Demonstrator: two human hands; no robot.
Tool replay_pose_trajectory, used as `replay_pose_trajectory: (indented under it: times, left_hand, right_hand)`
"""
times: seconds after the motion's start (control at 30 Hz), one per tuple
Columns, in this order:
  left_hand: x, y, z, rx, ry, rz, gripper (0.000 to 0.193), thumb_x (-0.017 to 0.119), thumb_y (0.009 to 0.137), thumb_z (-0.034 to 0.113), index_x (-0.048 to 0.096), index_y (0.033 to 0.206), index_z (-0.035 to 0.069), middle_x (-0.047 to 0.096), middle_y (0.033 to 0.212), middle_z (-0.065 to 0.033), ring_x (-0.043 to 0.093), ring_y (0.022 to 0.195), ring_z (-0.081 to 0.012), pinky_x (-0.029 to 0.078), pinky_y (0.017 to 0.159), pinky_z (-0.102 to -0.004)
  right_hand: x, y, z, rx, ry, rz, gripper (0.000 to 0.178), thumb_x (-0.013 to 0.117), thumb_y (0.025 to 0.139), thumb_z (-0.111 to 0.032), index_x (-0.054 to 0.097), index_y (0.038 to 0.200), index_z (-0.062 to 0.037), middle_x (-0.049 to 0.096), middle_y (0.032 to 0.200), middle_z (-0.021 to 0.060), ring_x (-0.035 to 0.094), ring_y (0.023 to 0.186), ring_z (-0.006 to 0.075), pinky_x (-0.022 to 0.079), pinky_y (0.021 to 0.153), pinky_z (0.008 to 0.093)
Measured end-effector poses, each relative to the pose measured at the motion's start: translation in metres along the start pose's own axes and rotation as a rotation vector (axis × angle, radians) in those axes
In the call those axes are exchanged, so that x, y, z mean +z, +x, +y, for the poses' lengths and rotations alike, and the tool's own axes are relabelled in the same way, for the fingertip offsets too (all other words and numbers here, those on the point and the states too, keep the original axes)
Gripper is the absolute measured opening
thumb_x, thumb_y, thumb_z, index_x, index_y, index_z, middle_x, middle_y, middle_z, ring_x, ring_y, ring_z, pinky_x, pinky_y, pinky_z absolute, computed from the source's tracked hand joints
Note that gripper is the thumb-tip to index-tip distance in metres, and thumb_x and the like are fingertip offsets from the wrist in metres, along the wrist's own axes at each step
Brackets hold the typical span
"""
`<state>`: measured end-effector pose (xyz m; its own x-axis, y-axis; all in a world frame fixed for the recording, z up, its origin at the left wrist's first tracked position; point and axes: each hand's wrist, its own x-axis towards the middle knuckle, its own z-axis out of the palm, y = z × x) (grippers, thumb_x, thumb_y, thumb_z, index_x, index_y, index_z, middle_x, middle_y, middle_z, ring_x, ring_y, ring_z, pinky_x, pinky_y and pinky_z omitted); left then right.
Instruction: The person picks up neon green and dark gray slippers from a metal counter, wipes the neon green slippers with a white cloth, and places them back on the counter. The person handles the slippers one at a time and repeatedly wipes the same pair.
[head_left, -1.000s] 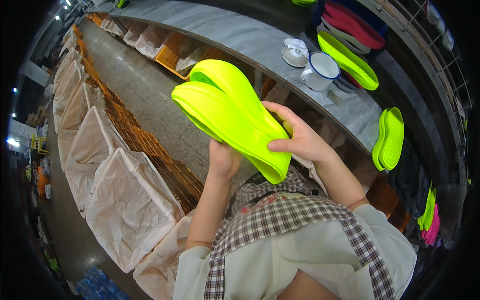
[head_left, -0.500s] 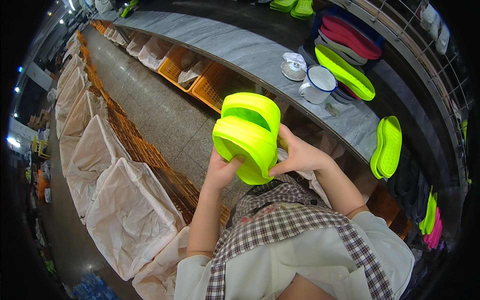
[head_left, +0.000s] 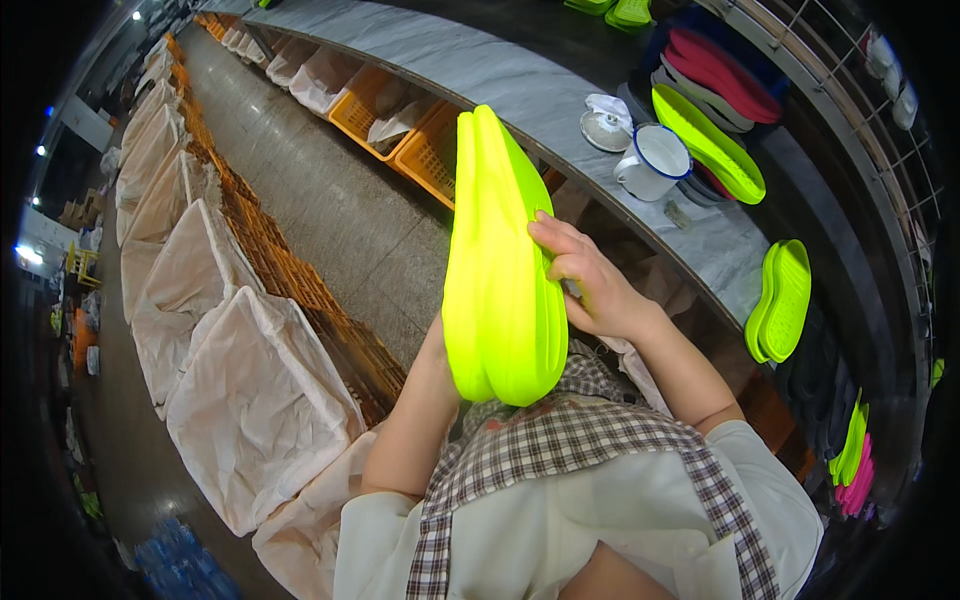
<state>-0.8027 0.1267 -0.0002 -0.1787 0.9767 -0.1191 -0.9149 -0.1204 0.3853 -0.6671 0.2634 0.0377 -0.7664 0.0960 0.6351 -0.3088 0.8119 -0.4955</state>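
Note:
A pair of neon yellow-green slippers (head_left: 500, 290), pressed together side by side, is held up before my chest with their long edges toward me. My left hand (head_left: 440, 362) supports them from the left; its fingers are hidden behind the slippers. On the other side my right hand (head_left: 592, 275) is closed against them, fingertips bent onto the edge and thumb lower down. To the right, on the grey marble-patterned counter (head_left: 540, 95), lie a single yellow-green sole (head_left: 708, 145) on a stack of red and dark soles (head_left: 725, 75), and another yellow-green pair (head_left: 778, 300).
A white enamel mug (head_left: 655, 165) and its lid (head_left: 606, 128) stand near the counter's edge. Orange crates (head_left: 425, 160) sit under the counter. Along the left runs a row of orange baskets with pale cloth liners (head_left: 265, 410). A wire rack (head_left: 800, 50) borders the far right.
The slippers have turned from showing their straps and openings to standing upright, edges toward me. My right hand has shifted up along their side; my left hand has gone behind them.

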Motion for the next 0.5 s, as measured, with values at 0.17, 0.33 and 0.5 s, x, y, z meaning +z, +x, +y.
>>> replay_pose_trajectory:
  times: [0.17, 0.33, 0.5]
  left_hand:
    - [0.001, -0.002, 0.009, 0.045, 0.131, 0.098, 0.041, 0.055, 0.092, 0.019, 0.039, 0.127, 0.005, 0.056, 0.114, -0.0114, 0.062, 0.095, -0.0193, 0.055, 0.076, -0.0325]
    - [0.008, -0.002, 0.007, 0.269, 0.321, 0.143, 0.038, 0.055, 0.092, 0.018, 0.042, 0.124, 0.003, 0.057, 0.112, -0.0111, 0.062, 0.095, -0.0195, 0.055, 0.078, -0.033]
    - [0.015, -0.001, 0.003, 0.349, 0.347, 0.181, 0.032, 0.051, 0.093, 0.013, 0.045, 0.122, 0.002, 0.058, 0.11, -0.0114, 0.063, 0.091, -0.019, 0.055, 0.077, -0.0312]
  right_hand:
    - [-0.004, -0.012, -0.014, 0.371, 0.432, 0.055, 0.016, 0.045, 0.085, 0.005, 0.056, 0.094, -0.0026, 0.047, 0.134, 0.0164, 0.046, 0.123, 0.0288, 0.036, 0.101, 0.0373]
    - [0.012, -0.019, -0.025, 0.616, 1.072, 0.274, 0.024, 0.051, 0.092, -0.017, 0.048, 0.11, -0.0008, 0.044, 0.134, 0.0151, 0.042, 0.123, 0.0231, 0.033, 0.103, 0.0361]
    - [0.019, -0.021, -0.033, 0.651, 1.124, 0.288, 0.046, 0.057, 0.088, -0.021, 0.036, 0.125, -0.0031, 0.034, 0.137, 0.0133, 0.034, 0.127, 0.0223, 0.028, 0.105, 0.0367]
